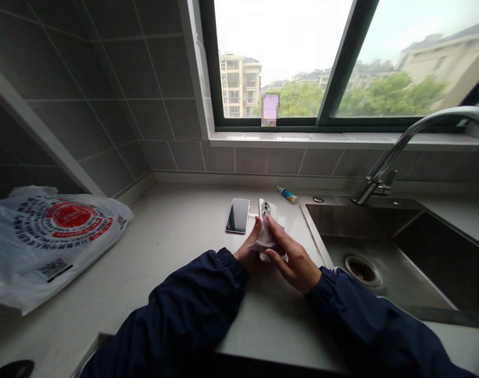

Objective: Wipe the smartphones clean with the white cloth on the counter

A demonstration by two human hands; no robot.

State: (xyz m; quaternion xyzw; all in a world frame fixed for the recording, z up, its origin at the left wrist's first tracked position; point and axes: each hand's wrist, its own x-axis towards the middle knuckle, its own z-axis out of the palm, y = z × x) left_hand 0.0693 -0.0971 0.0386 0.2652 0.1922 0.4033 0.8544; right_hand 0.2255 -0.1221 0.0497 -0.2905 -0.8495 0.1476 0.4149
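Observation:
A pale phone (pixel 266 208) with its camera lenses facing up is held above the counter in the middle of the head view. My left hand (pixel 250 247) grips it from the left, the thumb along its edge. My right hand (pixel 293 258) has its fingers on the phone's back and right side, pressing a whitish, crumpled cloth or tissue (pixel 266 239) against it. Part of the phone's lower end is hidden by the cloth and fingers. Just left of it, a second phone (pixel 238 216) with a dark screen lies on the counter.
A small blue and white tube (pixel 287 193) lies behind the hands. At right are a steel sink (pixel 401 273) and a curved faucet (pixel 385 152). A white plastic bag (pixel 30 236) with red print rests at far left. A window (pixel 279 63) is behind the counter (pixel 176 226).

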